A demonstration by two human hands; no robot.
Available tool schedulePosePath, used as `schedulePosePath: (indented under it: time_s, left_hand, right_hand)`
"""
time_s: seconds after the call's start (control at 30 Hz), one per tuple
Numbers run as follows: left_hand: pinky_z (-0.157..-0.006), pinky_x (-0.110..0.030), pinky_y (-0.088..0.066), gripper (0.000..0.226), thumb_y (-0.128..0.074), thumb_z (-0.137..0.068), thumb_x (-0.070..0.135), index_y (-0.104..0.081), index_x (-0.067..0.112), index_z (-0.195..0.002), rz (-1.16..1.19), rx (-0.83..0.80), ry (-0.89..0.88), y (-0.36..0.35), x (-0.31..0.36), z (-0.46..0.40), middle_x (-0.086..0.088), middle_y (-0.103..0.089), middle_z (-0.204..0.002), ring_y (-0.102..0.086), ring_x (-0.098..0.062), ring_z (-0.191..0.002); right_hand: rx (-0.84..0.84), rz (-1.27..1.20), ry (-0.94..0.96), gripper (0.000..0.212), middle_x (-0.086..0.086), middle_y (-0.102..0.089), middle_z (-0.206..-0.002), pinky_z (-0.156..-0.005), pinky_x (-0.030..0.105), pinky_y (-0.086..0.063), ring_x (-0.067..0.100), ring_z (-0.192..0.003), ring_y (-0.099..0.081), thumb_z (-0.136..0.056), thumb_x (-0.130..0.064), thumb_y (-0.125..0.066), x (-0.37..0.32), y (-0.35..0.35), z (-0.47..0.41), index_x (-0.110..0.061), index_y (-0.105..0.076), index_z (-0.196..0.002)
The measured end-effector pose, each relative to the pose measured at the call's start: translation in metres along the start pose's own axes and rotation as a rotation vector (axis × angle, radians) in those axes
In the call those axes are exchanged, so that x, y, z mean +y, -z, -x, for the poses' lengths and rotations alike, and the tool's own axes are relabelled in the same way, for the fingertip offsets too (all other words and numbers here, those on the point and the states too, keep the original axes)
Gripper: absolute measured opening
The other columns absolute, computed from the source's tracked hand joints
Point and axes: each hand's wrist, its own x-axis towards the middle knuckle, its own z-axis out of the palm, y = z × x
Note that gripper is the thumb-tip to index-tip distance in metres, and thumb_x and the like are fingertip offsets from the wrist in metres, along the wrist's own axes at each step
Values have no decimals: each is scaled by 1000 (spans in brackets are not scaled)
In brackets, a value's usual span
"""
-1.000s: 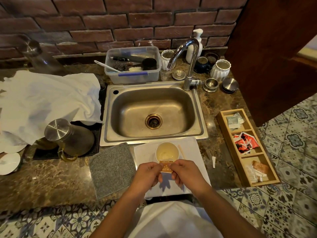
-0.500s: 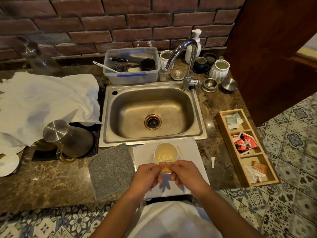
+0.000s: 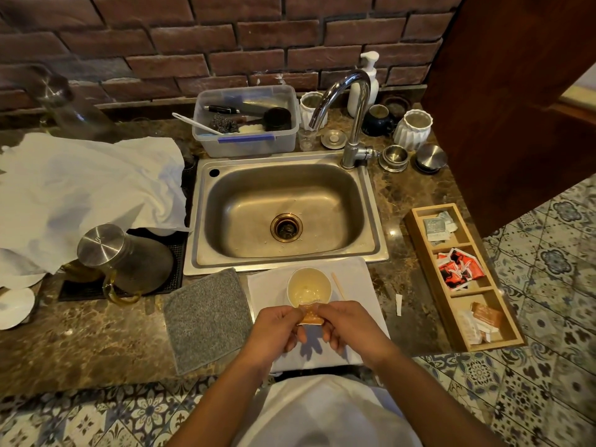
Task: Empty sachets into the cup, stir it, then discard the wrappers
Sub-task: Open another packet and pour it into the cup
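Left hand [image 3: 278,330] and right hand [image 3: 346,324] pinched on orange sachet [image 3: 311,317] beside cup [image 3: 309,288] of pale liquid; wooden tray [image 3: 429,272] compartments stocked with sachets.

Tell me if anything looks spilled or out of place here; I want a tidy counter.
No spill shows. One small white paper scrap lies loose on the marble counter, between the white napkin under the cup and the wooden sachet tray. It looks like a torn-off wrapper strip, not yet discarded.
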Motion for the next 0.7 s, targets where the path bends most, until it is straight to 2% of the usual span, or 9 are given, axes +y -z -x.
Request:
schedulePosePath:
  time_s: [0.33, 0.57, 0.7]
  left_hand:
    - [-41, -23, -26, 42, -60, -100, 30, -64, 12, -62, 9, -21, -3, -3, 3, 4, -8, -63, -53, -39, -16, -39]
    - [-41, -23, -27, 39, -60, -99, 25, -62, 8, -64, 5, -21, -1, -2, 0, 3, -6, -62, -53, -38, -15, -39]
    - [-39, -22, -26, 41, -60, -100, 25, -63, 11, -62, 50, -25, 7, -2, 3, 3, -9, -62, -54, -37, -16, -39]
  right_hand:
    - [-45, 8, 22, 35, 8, -62, -58, -45, 26, -42, 15, -45, -52, -100, -27, -60, 2, 3, 1, -9, -70, -72]
    - [-34, -80, -10, 38, 10, -60, -57, -42, 25, -38, 17, -43, -49, -99, -30, -61, -2, 2, 1, -7, -68, -70]
    - [-30, -48, 5, 40, 10, -60, -57, -42, 25, -40, 16, -43, -49, -102, -28, -57, 1, 4, -1, -9, -69, -70]
